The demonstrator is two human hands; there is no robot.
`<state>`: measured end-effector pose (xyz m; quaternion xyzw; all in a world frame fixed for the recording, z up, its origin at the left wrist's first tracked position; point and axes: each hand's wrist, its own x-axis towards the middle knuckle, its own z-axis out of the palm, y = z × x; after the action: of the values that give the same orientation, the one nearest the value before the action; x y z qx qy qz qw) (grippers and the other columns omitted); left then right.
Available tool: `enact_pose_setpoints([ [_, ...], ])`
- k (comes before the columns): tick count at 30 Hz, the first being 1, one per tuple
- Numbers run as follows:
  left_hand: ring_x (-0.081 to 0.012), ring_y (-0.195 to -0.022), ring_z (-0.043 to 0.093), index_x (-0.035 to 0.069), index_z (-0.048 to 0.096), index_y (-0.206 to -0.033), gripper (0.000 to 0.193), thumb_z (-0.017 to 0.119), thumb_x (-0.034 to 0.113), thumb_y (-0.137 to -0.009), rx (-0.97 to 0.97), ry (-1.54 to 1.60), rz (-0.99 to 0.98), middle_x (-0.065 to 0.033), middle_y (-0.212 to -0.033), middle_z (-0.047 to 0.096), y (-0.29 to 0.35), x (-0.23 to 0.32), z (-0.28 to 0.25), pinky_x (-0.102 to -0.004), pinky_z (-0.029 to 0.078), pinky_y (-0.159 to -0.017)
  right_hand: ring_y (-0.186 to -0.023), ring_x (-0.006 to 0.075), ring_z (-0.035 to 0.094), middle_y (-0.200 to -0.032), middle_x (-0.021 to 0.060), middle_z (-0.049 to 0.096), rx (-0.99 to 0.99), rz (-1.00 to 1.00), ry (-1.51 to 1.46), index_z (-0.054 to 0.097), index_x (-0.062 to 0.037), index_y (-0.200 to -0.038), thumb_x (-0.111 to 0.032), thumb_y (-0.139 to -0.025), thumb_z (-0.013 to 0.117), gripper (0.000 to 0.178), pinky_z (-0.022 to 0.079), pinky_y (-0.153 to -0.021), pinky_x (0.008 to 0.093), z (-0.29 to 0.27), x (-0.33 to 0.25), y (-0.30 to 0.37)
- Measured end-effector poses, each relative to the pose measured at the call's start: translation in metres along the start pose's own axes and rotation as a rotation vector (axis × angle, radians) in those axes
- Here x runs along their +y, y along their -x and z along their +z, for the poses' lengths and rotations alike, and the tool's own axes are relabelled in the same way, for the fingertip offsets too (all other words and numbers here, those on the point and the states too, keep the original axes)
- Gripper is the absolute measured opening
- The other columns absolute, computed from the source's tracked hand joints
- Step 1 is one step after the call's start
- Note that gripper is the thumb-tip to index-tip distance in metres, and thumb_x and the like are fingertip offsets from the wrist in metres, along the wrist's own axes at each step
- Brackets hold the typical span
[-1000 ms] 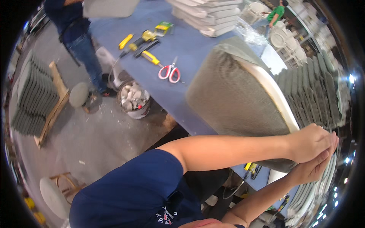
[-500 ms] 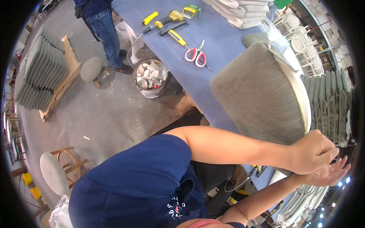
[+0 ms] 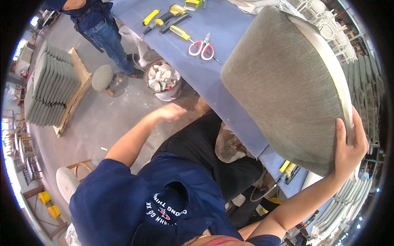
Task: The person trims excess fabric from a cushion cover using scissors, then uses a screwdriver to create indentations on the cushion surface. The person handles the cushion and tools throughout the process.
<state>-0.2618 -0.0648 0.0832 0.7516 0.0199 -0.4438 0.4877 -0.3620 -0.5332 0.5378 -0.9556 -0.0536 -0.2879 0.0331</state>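
Note:
A large grey upholstered chair seat (image 3: 287, 90) with a pale edge is tilted up over the blue-covered table (image 3: 193, 78). My right hand (image 3: 349, 143) grips its right edge, thumb on the woven fabric and fingers on the pale side. To the left, over the floor and away from the table, my left hand (image 3: 170, 112) hovers with curled fingers; nothing shows in them. Scissors with red and white handles (image 3: 202, 48) lie on the table beside a yellow-handled tool (image 3: 179, 33) and a yellow staple gun (image 3: 172, 15).
A bucket of scraps (image 3: 168, 95) stands below the table's left edge. Another yellow stapler (image 3: 289, 169) lies at the near table end. Grey seats (image 3: 53, 82) are stacked on a pallet (image 3: 84, 82); more grey panels (image 3: 363, 90) stand at right. A person (image 3: 102, 37) stands at upper left.
My left hand has left the seat's right edge and swung left over the floor. My right hand has taken hold of that edge. The seat is raised and appears larger.

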Motion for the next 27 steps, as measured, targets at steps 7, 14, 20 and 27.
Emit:
enact_pose_setpoints([
  [7,-0.0203,-0.1,0.078,0.0,0.075,-0.123,0.043,0.072,0.038,-0.104,0.862,-0.688,0.279,-0.0138,-0.108,0.081,0.025,0.02,-0.039,-0.0363,0.06,-0.09,-0.103,0.022,0.079,-0.113,0.0147,0.083,0.063,-0.012,-0.023,0.079,0.0009,-0.122,-0.012,-0.085,0.092,0.041,0.058,-0.095,0.0335,-0.001,-0.02,-0.007],
  [14,-0.0164,-0.111,0.07,0.003,0.067,-0.139,0.046,0.081,0.022,-0.099,0.639,0.254,1.123,-0.008,-0.125,0.074,0.104,0.279,0.016,-0.0353,0.054,-0.103,-0.095,0.0252,0.079,-0.105,0.0133,0.083,0.135,-0.081,-0.03,0.081,-0.0013,-0.114,-0.017,-0.077,0.096,0.043,0.059,-0.087,0.0341,-0.005,-0.029,0.005],
  [20,-0.0219,-0.127,0.065,0.005,0.046,-0.159,0.08,0.086,0.025,-0.092,0.677,0.081,1.537,-0.0143,-0.146,0.065,0.147,0.381,0.036,-0.0384,0.051,-0.111,-0.089,0.0288,0.078,-0.102,0.013,0.082,0.171,-0.138,-0.037,0.082,-0.0033,-0.112,-0.017,-0.073,0.096,0.044,0.058,-0.082,0.0362,-0.008,-0.038,0.013],
  [27,-0.0194,-0.114,0.07,0.009,0.049,-0.156,0.083,0.091,0.021,-0.085,0.505,0.339,1.41,-0.0121,-0.124,0.072,0.149,0.382,0.045,-0.0358,0.056,-0.101,-0.088,0.031,0.078,-0.1,0.0144,0.081,0.239,-0.203,-0.01,0.082,-0.0029,-0.109,-0.015,-0.077,0.092,0.035,0.058,-0.079,0.0381,-0.013,-0.043,0.024],
])
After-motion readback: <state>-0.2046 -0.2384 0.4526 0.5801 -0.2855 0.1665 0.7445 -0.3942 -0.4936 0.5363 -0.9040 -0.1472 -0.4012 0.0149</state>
